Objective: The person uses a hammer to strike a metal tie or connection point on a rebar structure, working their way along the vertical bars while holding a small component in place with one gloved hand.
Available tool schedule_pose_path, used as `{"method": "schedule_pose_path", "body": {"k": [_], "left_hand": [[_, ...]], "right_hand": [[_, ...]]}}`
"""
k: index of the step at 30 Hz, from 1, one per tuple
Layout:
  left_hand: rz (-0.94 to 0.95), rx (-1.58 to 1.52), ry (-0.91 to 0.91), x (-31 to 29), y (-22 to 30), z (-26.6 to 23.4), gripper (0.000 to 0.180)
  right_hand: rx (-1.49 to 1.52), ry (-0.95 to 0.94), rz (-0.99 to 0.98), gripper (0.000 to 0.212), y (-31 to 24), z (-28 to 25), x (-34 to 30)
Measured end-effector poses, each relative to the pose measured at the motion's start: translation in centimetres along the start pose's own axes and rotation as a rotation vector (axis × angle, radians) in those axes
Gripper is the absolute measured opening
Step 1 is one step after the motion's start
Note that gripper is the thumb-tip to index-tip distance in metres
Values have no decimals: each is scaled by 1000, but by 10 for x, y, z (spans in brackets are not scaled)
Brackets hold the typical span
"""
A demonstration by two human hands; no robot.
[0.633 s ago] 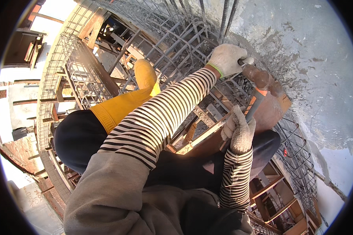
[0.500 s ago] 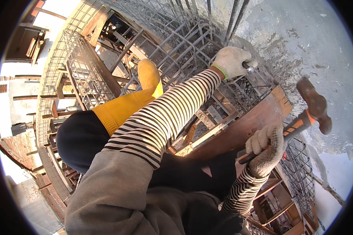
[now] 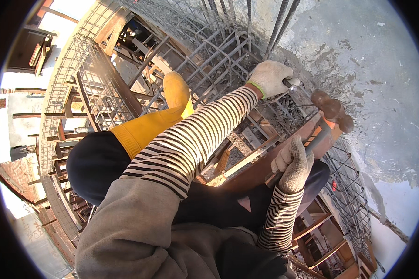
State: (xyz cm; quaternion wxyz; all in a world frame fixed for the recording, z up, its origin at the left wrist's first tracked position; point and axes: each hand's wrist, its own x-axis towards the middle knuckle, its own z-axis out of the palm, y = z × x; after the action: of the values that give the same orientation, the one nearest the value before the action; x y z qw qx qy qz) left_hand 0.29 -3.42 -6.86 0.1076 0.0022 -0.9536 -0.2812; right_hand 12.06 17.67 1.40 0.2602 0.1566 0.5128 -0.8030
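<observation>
My left hand [image 3: 271,78], in a pale knit work glove with a green cuff edge, is closed around a short metal tool [image 3: 292,84] that looks like a chisel. Its lower end is hard to make out against the rough concrete. My right hand [image 3: 293,167], also gloved, grips a hammer [image 3: 331,111] by its dark handle. The rusty brown hammer head is raised close to the tool, to its lower right, and apart from it. Beneath the left hand lie broken concrete and steel bars [image 3: 221,58].
A grey, patchy concrete wall [image 3: 363,56] rises on the right, with upright rebars [image 3: 281,28] beside it. A brown wooden board [image 3: 256,171] runs below my hands. My yellow boot [image 3: 146,128] is among open bars and timbers. Another rebar cage [image 3: 349,186] stands lower right.
My right hand has swung the hammer leftward, bringing its head nearer to the metal tool. The left hand has shifted slightly down and left and keeps its hold.
</observation>
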Motion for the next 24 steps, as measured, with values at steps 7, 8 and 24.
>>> {"method": "schedule_pose_path", "body": {"k": [7,8,24], "left_hand": [[31,-24,39,11,14,-6,46],[27,-23,25,11,15,-8,46],[48,-41,50,8,5,-4,39]], "right_hand": [[166,-228,-1092,37,-135,-32,-45],[201,-223,-1118,40,-125,-35,-36],[221,-246,-1160,42,-142,-45,-43]]}}
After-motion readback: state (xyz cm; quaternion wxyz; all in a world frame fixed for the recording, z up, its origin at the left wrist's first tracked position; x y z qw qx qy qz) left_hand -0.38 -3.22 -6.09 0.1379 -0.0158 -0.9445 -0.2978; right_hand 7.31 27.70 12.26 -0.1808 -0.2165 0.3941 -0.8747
